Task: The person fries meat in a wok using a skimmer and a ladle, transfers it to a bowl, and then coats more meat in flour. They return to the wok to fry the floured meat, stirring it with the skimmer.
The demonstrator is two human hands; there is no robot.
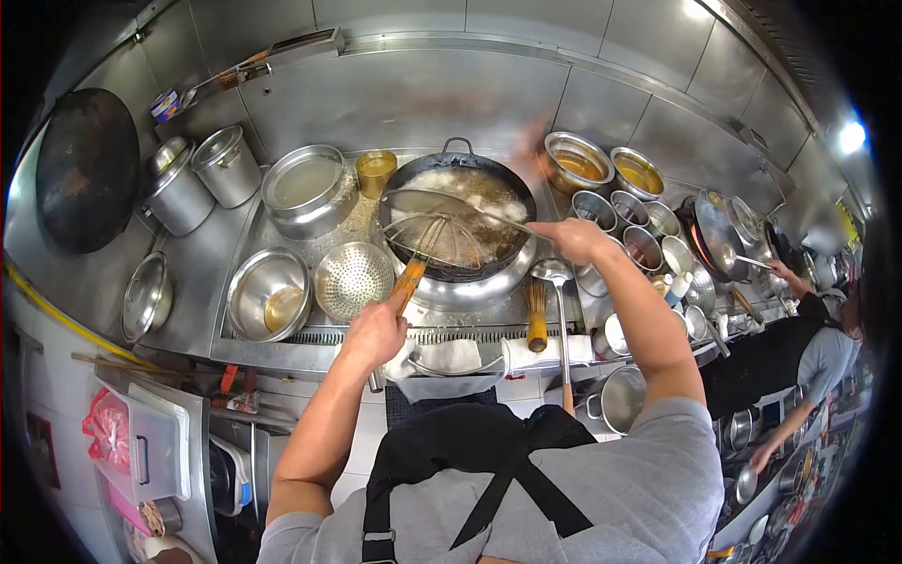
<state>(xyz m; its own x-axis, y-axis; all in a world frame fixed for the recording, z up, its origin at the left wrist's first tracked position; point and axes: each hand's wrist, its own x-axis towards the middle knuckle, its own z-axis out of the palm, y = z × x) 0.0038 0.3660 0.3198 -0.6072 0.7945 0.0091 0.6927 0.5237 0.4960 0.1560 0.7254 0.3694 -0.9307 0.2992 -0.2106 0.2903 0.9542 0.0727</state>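
The left hand (376,331) is closed around the bamboo handle of one wire strainer (437,242); the right hand (578,241) is closed around the thin handle of one long utensil (425,200), whose head lies just beyond the strainer's mesh. Both cross one black wok (528,188), the strainer over its near side. In the wok are bubbling liquid and pale pieces, too many to count.

The wok sits at the middle of the steel counter (202,274). Just left of it are one perforated scoop (354,280), one small golden container (376,169) and one wide pot (291,218); farther left, one open bowl (246,305), two lidded pots and, near the left edge, one steel lid (143,301). Toward the front edge, right of the wok, lie one ladle (552,272) and one brush (536,324). Toward the back edge on the right stand two bowls of amber liquid, with at least five small containers in front of them.

White cloths (545,353) lie along the front edge. Steel panels (413,94) line the wall, and pale tiles cover the floor. At lower left is one clear plastic box (164,461) with a pink bag; at far right, one co-worker (766,362) in a black apron.
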